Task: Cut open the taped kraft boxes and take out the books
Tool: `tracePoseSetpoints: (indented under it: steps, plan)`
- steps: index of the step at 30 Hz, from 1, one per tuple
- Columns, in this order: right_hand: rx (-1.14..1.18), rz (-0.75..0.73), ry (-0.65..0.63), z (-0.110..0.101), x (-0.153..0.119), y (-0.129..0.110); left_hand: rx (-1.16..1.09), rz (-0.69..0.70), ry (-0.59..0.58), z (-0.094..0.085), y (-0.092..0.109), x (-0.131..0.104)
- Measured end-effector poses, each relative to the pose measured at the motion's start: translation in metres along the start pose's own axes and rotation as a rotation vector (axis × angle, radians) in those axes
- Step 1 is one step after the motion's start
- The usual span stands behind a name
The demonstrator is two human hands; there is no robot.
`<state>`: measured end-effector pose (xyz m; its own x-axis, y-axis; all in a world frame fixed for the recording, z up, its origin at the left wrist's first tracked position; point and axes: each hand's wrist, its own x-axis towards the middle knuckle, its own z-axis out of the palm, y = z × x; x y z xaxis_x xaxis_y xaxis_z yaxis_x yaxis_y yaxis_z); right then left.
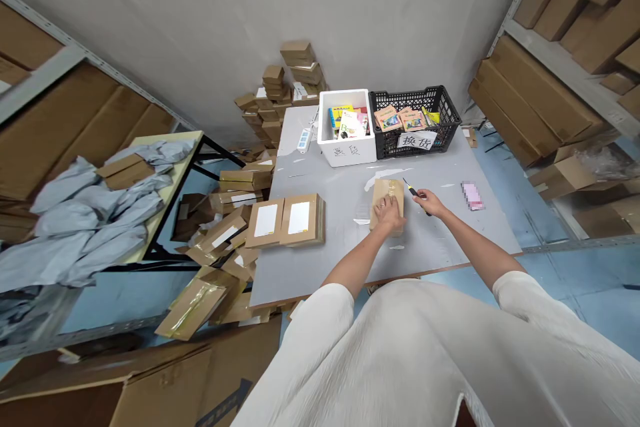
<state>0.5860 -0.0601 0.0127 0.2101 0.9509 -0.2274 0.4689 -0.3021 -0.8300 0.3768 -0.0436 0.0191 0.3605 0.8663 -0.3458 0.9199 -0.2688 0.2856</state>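
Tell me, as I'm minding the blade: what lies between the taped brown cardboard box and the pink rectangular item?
The head view shows the right hand between the box and pink item, holding a black-and-yellow knife.

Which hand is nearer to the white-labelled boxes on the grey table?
Left. The left hand lies on a taped package, right of the white-labelled boxes; the right hand, holding a cutter, is farther right, beyond that package.
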Motion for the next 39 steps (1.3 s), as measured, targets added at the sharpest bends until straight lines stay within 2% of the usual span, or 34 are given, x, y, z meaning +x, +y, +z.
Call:
tracePoseSetpoints:
  steps: [5,8,11,14,16,19,27,30,34,39]
  plan:
    - [0.004,0.0,0.065,0.007,-0.001,0.01,0.067,0.309,-0.102,-0.015,-0.04,0.002]
    - [0.056,0.006,-0.01,0.014,-0.006,0.011,0.072,0.385,-0.138,-0.023,-0.055,0.001]
    - [0.133,0.033,-0.109,0.019,-0.013,0.008,0.065,0.388,-0.113,-0.024,-0.056,-0.002]
    - [0.211,0.089,-0.143,0.021,-0.021,0.005,0.062,0.368,-0.018,-0.023,-0.047,-0.009]
    - [0.27,0.117,-0.183,0.019,-0.026,0.003,0.071,0.361,0.033,-0.021,-0.042,-0.014]
    - [0.306,0.148,-0.233,0.012,-0.031,0.004,0.09,0.368,0.049,-0.019,-0.039,-0.019]
    - [0.116,0.092,-0.237,-0.018,-0.027,0.012,0.125,0.288,0.0,-0.017,-0.032,-0.008]
    - [0.035,0.026,-0.272,-0.032,-0.02,0.014,0.126,0.282,-0.002,-0.016,-0.031,-0.005]
    - [-0.237,-0.148,-0.327,-0.05,-0.006,0.015,0.117,0.288,0.013,-0.012,-0.031,-0.005]
    - [-0.573,-0.29,-0.286,-0.057,0.015,0.013,0.119,0.288,0.023,-0.01,-0.031,-0.008]
